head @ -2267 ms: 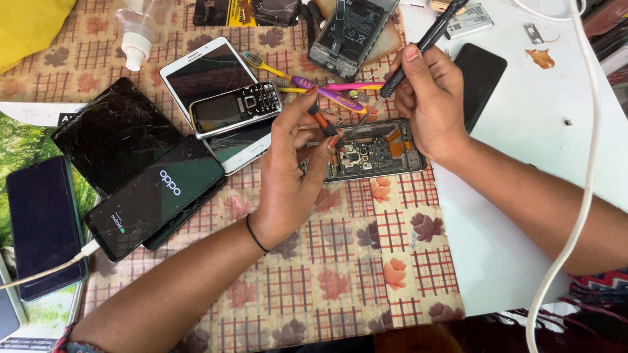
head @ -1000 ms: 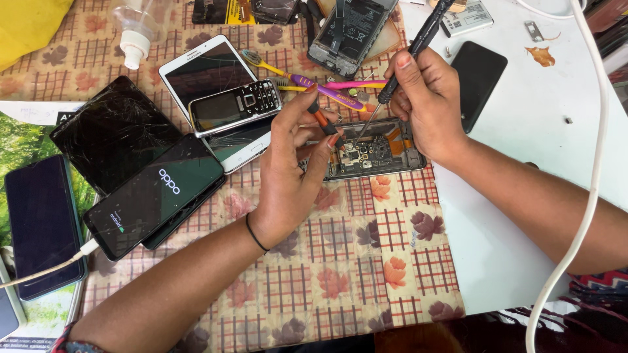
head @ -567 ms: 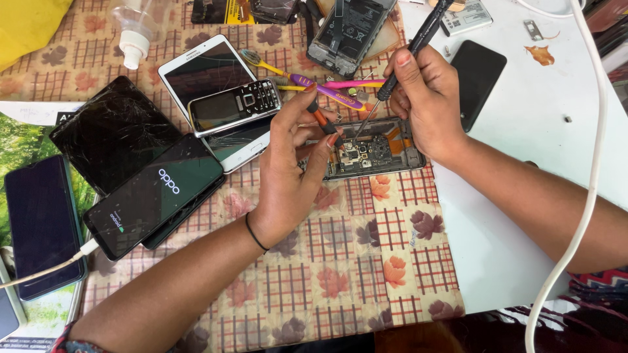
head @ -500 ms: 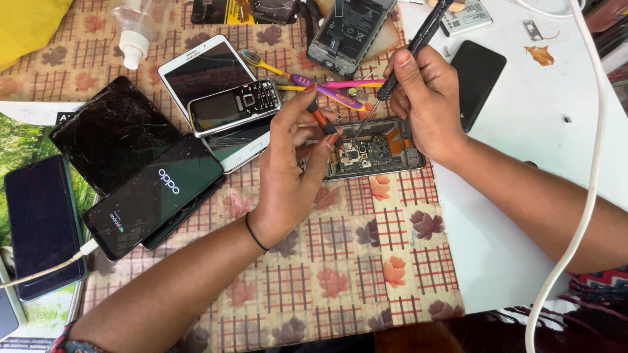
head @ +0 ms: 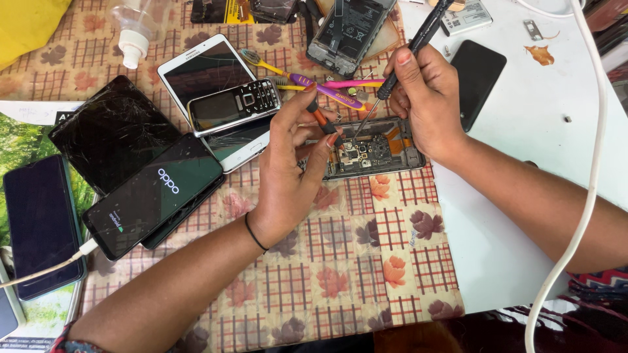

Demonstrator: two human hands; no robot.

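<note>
Opened phone (head: 376, 149), its circuit board bare, lies on the checked cloth at the counter (head: 523, 131) middle, under both hands. Right hand (head: 425, 98) has its fingers clenched round a black screwdriver (head: 418, 39), tip down on the board; if the tip slips, it could likely scratch a part or flick a screw into the clutter. Left hand (head: 288, 176) pinches a small orange-handled tool (head: 322, 117) and steadies the frame; a loose grip might let the phone skate. Around it, largest first: cracked tablet (head: 114, 134), white tablet (head: 209, 78), lit smartphone (head: 154, 196), keypad phone (head: 235, 104), toothbrushes (head: 320, 88).
</note>
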